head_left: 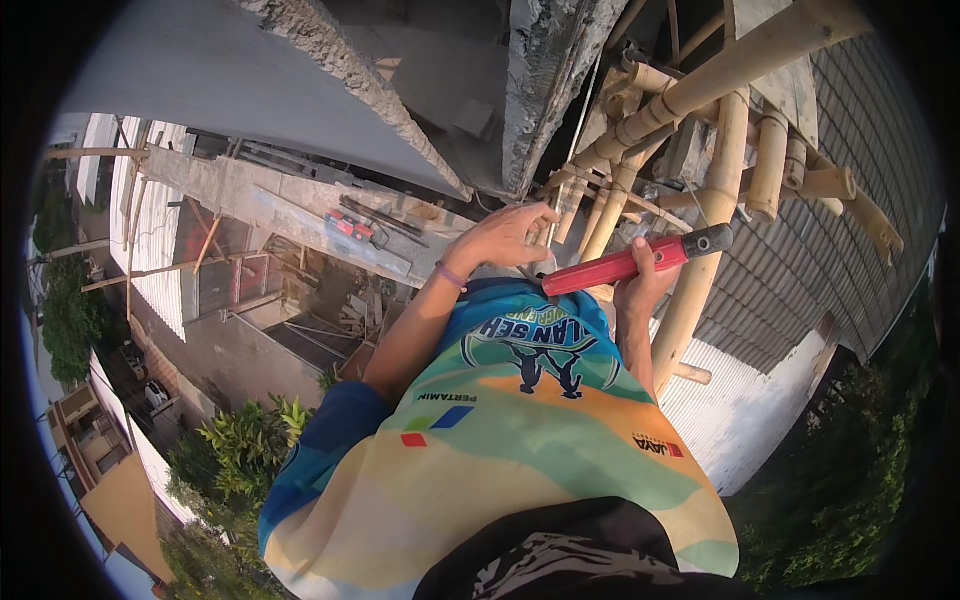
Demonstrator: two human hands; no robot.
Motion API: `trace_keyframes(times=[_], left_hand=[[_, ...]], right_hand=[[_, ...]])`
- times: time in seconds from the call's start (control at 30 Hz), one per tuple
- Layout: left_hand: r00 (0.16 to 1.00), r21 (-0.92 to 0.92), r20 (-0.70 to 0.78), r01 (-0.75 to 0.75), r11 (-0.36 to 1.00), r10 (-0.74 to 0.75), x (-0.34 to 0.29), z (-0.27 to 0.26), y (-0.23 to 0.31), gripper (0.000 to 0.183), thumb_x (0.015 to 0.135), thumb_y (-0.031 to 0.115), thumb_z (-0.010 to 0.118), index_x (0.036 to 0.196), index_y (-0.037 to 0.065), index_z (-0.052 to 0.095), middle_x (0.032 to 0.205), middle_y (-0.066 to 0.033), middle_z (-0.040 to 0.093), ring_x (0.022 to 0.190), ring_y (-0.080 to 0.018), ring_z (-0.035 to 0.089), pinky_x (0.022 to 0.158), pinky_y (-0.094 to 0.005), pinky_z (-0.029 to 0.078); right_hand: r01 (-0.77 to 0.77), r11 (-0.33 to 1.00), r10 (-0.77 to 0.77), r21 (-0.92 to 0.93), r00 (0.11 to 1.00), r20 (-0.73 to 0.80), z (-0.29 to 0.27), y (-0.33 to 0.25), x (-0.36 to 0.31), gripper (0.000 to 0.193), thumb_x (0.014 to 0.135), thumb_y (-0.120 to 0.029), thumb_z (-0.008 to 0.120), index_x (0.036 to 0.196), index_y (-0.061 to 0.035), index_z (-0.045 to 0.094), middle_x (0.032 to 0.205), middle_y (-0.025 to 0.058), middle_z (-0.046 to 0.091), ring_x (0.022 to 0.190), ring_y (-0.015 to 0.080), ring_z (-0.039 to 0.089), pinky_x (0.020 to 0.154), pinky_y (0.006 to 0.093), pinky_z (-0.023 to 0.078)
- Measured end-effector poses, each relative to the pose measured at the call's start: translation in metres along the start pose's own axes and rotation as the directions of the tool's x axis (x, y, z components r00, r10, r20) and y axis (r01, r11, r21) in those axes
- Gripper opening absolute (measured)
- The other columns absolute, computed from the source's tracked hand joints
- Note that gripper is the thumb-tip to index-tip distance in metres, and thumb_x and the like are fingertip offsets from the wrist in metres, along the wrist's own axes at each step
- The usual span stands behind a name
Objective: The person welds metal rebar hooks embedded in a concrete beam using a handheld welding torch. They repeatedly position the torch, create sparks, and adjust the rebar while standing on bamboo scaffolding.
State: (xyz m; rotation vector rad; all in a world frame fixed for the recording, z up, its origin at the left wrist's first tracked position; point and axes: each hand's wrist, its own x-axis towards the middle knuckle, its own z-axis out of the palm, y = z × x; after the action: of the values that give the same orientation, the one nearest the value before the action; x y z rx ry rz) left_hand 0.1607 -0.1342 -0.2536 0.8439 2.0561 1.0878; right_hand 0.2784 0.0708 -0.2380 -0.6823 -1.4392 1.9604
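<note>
My right hand grips a red bar-shaped tool with a black end that has a round hole in it. The tool lies slantwise across the front of my blue, green and orange shirt, its black end up to the right. What kind of tool it is does not show clearly. Left of its plain end, my left hand is held with bent fingers close to a thin pale line. Whether the fingers pinch that line or something small is hidden. A purple band circles my left wrist.
Bamboo scaffold poles stand and cross close on my right, beside a tiled roof. Rough-edged concrete is ahead. On a ledge at the left lie a red tool and long strips. The ground is far below.
</note>
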Motion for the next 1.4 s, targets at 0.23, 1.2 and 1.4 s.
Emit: trace_keyframes(times=[0.23,1.2,1.4], left_hand=[[0.966,-0.308,0.079,-0.209,0.928,0.244,-0.001,0.044,0.018,0.043,0.074,0.010,0.064,0.116,0.000,0.062,0.102,-0.0157,0.072,0.097,-0.0270,0.069,0.085,-0.0384,0.052],[0.431,-0.804,-0.184,0.451,0.387,-0.883,-0.161,0.206,-0.127,0.033,0.073,0.028,0.074,0.086,-0.002,0.067,0.068,-0.0114,0.066,0.061,-0.0220,0.065,0.060,-0.0365,0.050],[0.093,-0.954,-0.191,0.218,0.207,-0.977,-0.183,0.246,-0.197,0.022,0.075,0.019,0.072,0.080,-0.001,0.066,0.063,-0.0074,0.063,0.053,-0.0161,0.060,0.051,-0.0328,0.047]], right_hand=[[-0.006,0.999,0.015,-0.050,0.984,0.179,-0.002,-0.003,0.003,0.043,0.073,-0.018,0.083,0.101,-0.0047,0.053,0.088,0.0025,0.053,0.076,0.0123,0.050,0.069,0.0287,0.043],[0.277,0.405,0.755,-0.872,0.436,0.489,-0.141,0.179,0.069,0.062,0.086,-0.037,0.077,0.130,0.0007,0.057,0.102,0.0164,0.072,0.091,0.0226,0.067,0.082,0.0340,0.053],[0.271,0.136,0.864,-0.953,0.439,0.247,-0.166,0.222,0.054,0.053,0.084,-0.033,0.077,0.122,0.0012,0.061,0.095,0.0160,0.073,0.082,0.0191,0.069,0.072,0.0331,0.054]])
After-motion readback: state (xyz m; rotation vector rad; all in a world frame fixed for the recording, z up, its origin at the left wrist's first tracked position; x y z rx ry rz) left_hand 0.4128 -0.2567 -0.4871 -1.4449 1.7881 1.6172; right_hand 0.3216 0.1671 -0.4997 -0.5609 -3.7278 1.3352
